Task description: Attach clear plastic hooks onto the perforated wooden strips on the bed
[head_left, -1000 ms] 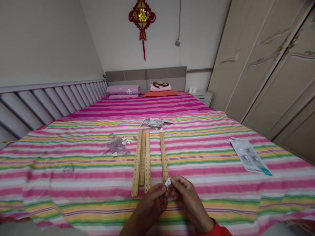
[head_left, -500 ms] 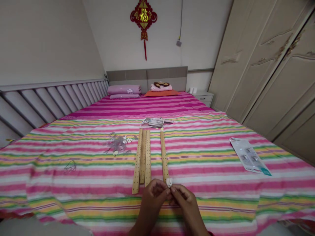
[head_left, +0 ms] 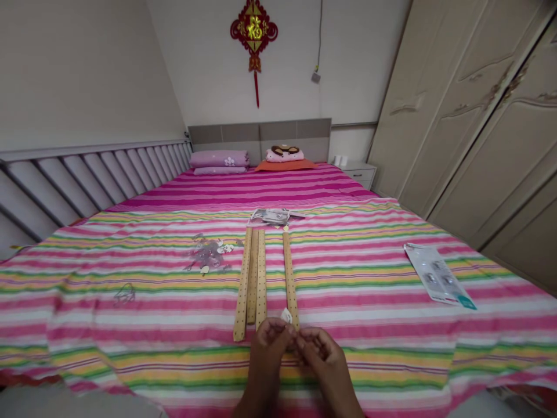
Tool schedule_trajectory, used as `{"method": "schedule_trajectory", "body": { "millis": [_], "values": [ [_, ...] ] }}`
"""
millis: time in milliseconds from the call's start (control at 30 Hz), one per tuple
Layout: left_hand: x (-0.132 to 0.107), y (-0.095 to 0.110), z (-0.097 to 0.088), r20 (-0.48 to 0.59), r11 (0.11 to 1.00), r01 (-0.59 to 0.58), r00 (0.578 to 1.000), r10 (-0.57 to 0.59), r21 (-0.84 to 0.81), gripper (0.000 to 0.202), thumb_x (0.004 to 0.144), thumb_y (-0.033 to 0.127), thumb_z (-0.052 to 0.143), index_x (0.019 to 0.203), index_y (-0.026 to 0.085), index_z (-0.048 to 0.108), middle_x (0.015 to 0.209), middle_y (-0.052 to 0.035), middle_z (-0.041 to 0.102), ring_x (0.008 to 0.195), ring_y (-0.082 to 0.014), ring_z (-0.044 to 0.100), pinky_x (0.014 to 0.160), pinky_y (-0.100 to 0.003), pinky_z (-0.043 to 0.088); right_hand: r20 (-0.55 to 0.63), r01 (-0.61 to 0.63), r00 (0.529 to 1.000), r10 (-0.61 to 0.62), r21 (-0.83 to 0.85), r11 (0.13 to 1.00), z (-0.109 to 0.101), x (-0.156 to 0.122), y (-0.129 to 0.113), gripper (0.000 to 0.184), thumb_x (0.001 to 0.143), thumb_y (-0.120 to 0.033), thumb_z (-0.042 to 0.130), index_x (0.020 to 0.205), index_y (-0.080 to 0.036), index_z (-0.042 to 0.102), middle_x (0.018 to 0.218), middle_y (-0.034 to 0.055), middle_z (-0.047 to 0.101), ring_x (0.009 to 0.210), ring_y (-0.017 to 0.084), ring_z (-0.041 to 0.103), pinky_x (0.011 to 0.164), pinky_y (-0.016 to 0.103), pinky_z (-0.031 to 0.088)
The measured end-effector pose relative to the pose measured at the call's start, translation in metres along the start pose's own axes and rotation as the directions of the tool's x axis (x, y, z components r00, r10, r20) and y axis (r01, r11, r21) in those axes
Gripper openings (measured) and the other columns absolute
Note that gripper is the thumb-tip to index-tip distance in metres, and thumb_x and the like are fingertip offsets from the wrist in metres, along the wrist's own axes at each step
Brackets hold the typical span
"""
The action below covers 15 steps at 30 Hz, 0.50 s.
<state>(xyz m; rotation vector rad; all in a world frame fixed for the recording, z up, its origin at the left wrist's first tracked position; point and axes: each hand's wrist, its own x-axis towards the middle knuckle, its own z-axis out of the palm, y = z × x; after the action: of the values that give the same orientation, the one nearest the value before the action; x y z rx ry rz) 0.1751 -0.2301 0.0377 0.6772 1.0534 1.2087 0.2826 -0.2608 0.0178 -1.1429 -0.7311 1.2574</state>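
At the near part of the bed, my left hand (head_left: 270, 348) is closed in a pinch, and a small white piece (head_left: 286, 315) sticks up from its fingertips. My right hand (head_left: 321, 355) is also pinched, its fingertips meeting those of the left; what lies between them is too small and hidden to name. Just beyond my hands runs a single perforated wooden strip (head_left: 289, 273). Left of it, several similar wooden strips (head_left: 242, 284) lie side by side, their near ends close to my left hand.
A striped sheet (head_left: 374, 325) covers the bed. Clear and white scraps (head_left: 209, 253) lie in a pile left of the strips. Grey packets (head_left: 275, 217) are beyond them. A clear blister pack (head_left: 439, 277) rests at right, and a thin wiry bundle (head_left: 125, 294) at left.
The white piece has shifted slightly left and tilted, now by my left fingertips instead of between both hands. Both hands stay close together, the right a little further left.
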Motion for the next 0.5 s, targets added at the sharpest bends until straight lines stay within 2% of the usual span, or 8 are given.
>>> {"method": "schedule_trajectory", "body": {
  "millis": [100,167,233,333,400,500],
  "values": [
    [-0.001,0.005,0.005,0.028,0.951,0.207,0.978,-0.206,-0.232,0.040,0.042,0.028,0.089,0.067,0.014,0.060,0.061,0.0016,0.064,0.059,-0.0085,0.059,0.059,-0.018,0.048,-0.029,0.238,0.967,-0.253,-0.246,0.939,0.002,-0.002,0.000,0.032,0.070,-0.044,0.073,0.087,-0.019,0.065,0.074,0.0058,0.068,0.065,0.019,0.064,0.055,0.028,0.053],
    [-0.004,0.008,0.008,0.090,0.923,0.257,0.966,-0.241,-0.287,0.035,0.046,0.025,0.088,0.067,0.013,0.062,0.062,0.0012,0.064,0.060,-0.0077,0.060,0.060,-0.017,0.048,0.032,0.403,0.903,-0.429,-0.414,0.816,0.001,-0.001,0.000,0.023,0.079,-0.037,0.065,0.095,-0.021,0.066,0.083,0.0074,0.067,0.071,0.020,0.064,0.061,0.030,0.054],
    [-0.007,0.010,0.011,0.133,0.915,0.267,0.962,-0.237,-0.301,0.031,0.051,0.026,0.086,0.066,0.013,0.062,0.061,0.0019,0.063,0.057,-0.0064,0.057,0.056,-0.016,0.045,0.115,0.529,0.823,-0.556,-0.512,0.677,0.001,0.003,0.001,0.019,0.084,-0.031,0.059,0.100,-0.024,0.065,0.090,0.0081,0.066,0.080,0.021,0.064,0.068,0.032,0.055],
    [-0.008,0.009,0.013,0.163,0.915,0.262,0.962,-0.221,-0.306,0.030,0.054,0.029,0.085,0.064,0.013,0.061,0.058,0.0037,0.059,0.051,-0.0044,0.051,0.050,-0.015,0.040,0.202,0.617,0.745,-0.636,-0.569,0.543,0.001,0.008,0.004,0.020,0.088,-0.027,0.053,0.105,-0.026,0.063,0.092,0.0078,0.064,0.084,0.022,0.063,0.072,0.033,0.056],
    [-0.008,0.007,0.013,0.179,0.915,0.257,0.961,-0.210,-0.311,0.029,0.056,0.030,0.084,0.064,0.014,0.061,0.057,0.0046,0.057,0.049,-0.0037,0.049,0.050,-0.015,0.039,0.245,0.642,0.724,-0.645,-0.583,0.499,0.001,0.011,0.004,0.021,0.089,-0.025,0.052,0.106,-0.026,0.062,0.093,0.0075,0.063,0.085,0.021,0.063,0.073,0.032,0.056],
    [-0.008,0.004,0.011,0.171,0.914,0.265,0.960,-0.221,-0.306,0.029,0.056,0.030,0.084,0.065,0.015,0.061,0.058,0.0044,0.059,0.050,-0.0048,0.051,0.049,-0.016,0.039,0.278,0.659,0.714,-0.643,-0.577,0.483,0.001,0.014,0.004,0.019,0.089,-0.025,0.050,0.104,-0.025,0.062,0.094,0.0076,0.063,0.087,0.021,0.063,0.074,0.031,0.055]
  ]
}}
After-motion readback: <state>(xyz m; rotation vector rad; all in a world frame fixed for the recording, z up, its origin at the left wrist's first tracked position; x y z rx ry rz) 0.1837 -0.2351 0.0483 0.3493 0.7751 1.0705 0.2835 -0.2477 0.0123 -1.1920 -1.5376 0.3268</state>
